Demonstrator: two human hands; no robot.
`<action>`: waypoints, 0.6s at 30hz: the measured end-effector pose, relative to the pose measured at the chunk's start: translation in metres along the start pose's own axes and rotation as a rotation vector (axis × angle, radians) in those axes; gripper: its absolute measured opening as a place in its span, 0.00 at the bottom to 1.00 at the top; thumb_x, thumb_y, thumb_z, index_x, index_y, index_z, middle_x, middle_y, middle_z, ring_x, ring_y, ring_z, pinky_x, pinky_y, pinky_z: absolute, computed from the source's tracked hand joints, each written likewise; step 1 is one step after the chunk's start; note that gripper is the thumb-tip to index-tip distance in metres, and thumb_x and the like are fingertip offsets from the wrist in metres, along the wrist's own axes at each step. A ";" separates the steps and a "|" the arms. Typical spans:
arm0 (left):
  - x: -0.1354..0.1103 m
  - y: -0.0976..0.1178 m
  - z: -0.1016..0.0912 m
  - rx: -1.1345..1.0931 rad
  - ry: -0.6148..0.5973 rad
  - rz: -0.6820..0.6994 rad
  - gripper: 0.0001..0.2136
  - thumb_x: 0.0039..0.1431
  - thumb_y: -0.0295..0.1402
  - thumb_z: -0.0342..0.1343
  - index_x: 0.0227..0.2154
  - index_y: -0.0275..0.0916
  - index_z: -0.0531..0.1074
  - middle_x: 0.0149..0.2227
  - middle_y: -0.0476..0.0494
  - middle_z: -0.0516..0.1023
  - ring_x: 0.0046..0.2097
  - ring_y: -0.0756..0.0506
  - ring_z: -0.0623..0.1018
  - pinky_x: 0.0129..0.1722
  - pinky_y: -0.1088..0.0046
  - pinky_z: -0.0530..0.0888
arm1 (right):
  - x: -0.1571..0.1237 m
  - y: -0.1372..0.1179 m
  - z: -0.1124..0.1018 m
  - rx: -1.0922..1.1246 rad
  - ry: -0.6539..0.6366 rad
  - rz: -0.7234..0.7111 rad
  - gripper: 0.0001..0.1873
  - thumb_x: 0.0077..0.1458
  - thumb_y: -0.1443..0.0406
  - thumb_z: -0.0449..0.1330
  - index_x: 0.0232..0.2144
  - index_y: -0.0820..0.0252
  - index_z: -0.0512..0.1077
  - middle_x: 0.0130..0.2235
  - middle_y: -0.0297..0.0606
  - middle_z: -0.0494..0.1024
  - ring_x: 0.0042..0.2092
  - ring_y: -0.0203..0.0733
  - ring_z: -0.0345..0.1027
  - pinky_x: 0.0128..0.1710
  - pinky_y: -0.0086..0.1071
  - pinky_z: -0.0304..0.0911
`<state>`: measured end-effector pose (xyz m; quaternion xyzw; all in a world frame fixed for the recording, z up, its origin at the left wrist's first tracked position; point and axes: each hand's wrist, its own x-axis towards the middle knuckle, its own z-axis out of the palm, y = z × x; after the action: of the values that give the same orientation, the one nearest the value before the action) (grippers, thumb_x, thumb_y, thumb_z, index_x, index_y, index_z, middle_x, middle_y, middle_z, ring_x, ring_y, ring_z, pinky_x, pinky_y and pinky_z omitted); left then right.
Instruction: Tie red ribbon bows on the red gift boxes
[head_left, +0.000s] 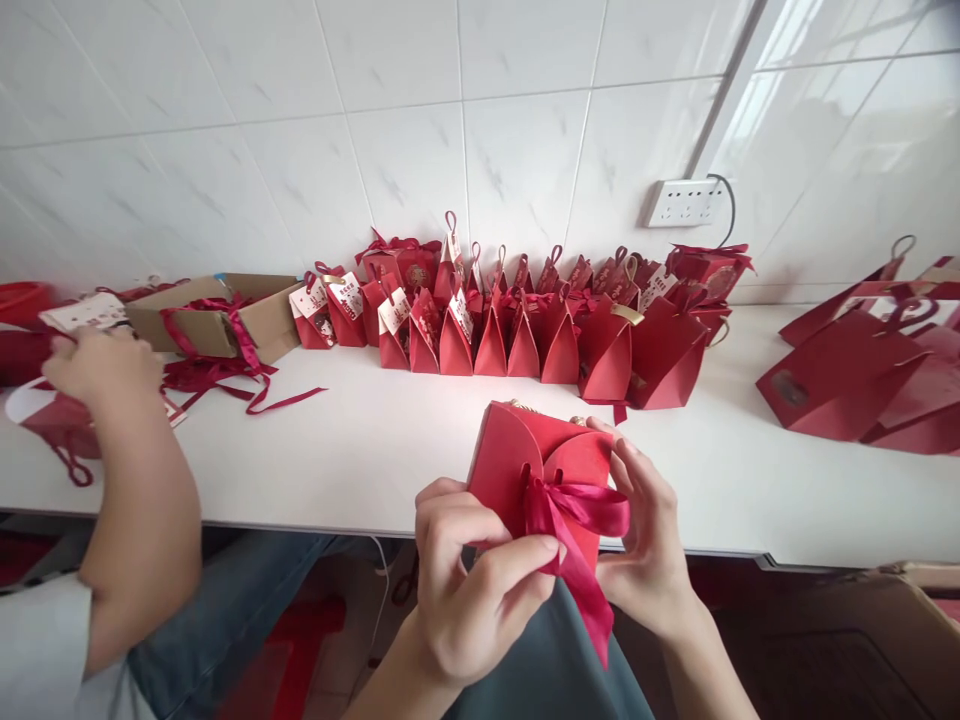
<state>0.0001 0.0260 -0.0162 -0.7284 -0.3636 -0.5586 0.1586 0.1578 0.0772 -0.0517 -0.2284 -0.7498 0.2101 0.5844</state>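
A red gift box with curved, overlapping top flaps is held up in front of me, just over the table's front edge. A dark pink satin ribbon passes through slots in the flaps, with a loop to the right and a tail hanging down. My left hand pinches the ribbon near its middle between thumb and finger. Around the box's right side my right hand is closed, its fingertips at the upper right corner and its thumb low. Gold cord shows at the box's far edge.
Several red gift boxes stand in rows along the wall. A cardboard box with ribbons is at the left. Beside me a co-worker's hand is over red packaging. More red boxes stand at the right, below a power strip.
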 end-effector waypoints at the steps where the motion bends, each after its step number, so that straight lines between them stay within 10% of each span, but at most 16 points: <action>1: 0.001 0.001 0.002 -0.025 -0.004 0.002 0.10 0.50 0.18 0.59 0.33 0.37 0.72 0.31 0.49 0.60 0.34 0.49 0.65 0.34 0.67 0.68 | 0.000 0.000 -0.003 -0.007 0.005 0.000 0.48 0.49 0.66 0.68 0.64 0.44 0.46 0.63 0.42 0.56 0.65 0.53 0.49 0.58 0.50 0.60; 4: 0.007 -0.003 0.010 -0.191 0.034 -0.164 0.07 0.53 0.20 0.57 0.31 0.38 0.71 0.30 0.49 0.64 0.32 0.50 0.68 0.32 0.71 0.70 | -0.003 0.002 -0.013 -0.035 -0.001 0.014 0.49 0.48 0.68 0.68 0.64 0.43 0.46 0.63 0.42 0.55 0.65 0.53 0.49 0.58 0.49 0.60; 10: 0.008 -0.061 0.057 -0.542 -0.024 -1.059 0.10 0.53 0.41 0.56 0.31 0.38 0.68 0.25 0.51 0.69 0.28 0.50 0.72 0.30 0.73 0.71 | -0.008 0.019 -0.048 0.221 0.199 0.444 0.50 0.41 0.57 0.71 0.62 0.46 0.52 0.61 0.45 0.61 0.60 0.55 0.58 0.53 0.46 0.66; 18: -0.046 -0.085 0.121 -0.161 -0.477 -0.480 0.11 0.54 0.37 0.50 0.39 0.40 0.70 0.40 0.40 0.74 0.45 0.38 0.74 0.45 0.55 0.72 | -0.001 0.017 -0.092 1.182 0.383 0.900 0.21 0.56 0.50 0.57 0.45 0.56 0.72 0.49 0.38 0.77 0.51 0.42 0.71 0.48 0.35 0.70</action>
<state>0.0195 0.1453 -0.1133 -0.7425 -0.5061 -0.4207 -0.1246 0.2491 0.0944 -0.0415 -0.1935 -0.2334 0.7506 0.5871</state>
